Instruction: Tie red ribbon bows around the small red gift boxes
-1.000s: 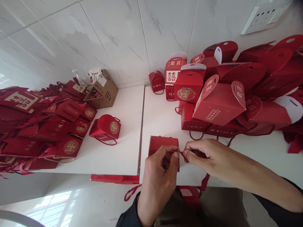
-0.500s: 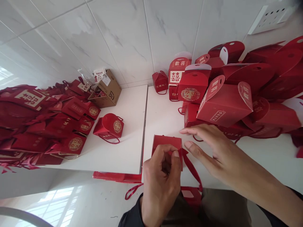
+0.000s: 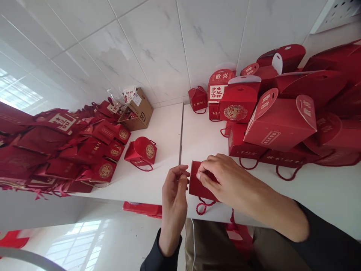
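- A small red box [image 3: 196,187] sits at the near edge of the right white table [image 3: 316,192], close to the gap between the two tables.
- The right hand [image 3: 222,177] lies over the top of the box. Its fingers are bent and pinch the top edge, so it has hold of the box.
- The left hand [image 3: 175,192] is just to the left of the box. Its fingers are half curled and hold nothing. I cannot tell if the tips touch the box.
- A red cord [image 3: 203,206] hangs in a loop under the box.
- On the left table [image 3: 160,128] a red box with a round top [image 3: 142,152] stands alone.
- Far left is a big pile of red boxes [image 3: 56,150], with a brown cardboard box [image 3: 139,113] behind it.
- On the right is another pile of bigger red boxes [image 3: 279,120] against the tiled wall [image 3: 158,49].
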### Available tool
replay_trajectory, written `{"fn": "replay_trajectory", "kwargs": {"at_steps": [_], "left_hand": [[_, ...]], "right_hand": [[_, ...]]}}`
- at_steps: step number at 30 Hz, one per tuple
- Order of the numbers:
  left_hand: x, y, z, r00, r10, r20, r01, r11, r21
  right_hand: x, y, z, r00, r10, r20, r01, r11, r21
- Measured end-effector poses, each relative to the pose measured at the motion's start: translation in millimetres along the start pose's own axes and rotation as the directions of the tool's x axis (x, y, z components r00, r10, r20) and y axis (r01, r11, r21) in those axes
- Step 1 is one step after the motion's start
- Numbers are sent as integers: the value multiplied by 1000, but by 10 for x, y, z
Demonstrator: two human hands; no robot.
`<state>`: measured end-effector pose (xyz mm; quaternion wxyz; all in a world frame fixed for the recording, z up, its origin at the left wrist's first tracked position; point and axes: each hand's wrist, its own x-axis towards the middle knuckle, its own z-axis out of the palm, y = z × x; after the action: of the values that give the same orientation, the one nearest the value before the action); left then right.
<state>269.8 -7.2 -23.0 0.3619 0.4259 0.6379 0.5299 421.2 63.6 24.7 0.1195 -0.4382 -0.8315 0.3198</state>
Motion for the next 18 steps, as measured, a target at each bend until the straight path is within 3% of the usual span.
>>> {"fn": "replay_trajectory", "kwargs": {"at_steps": [7,14,16,18], "left_hand": [[17,46,-17,997,-63,42,64,997,-34],[66,27,14,997,-29,70,29,1000,-5],[108,54,-32,997,-6,78,4,1000,29],[185,148,-155,998,60,37,-63,995,84]], "right_hand": [[55,-8,-6,1000,13,8,-13,999,32],[92,3,11,999,-34,-1,34,997,67],[22,60,13,997,-30,-74,41,987,154],[-118,160,17,973,44,-228,18,964,264]]}}
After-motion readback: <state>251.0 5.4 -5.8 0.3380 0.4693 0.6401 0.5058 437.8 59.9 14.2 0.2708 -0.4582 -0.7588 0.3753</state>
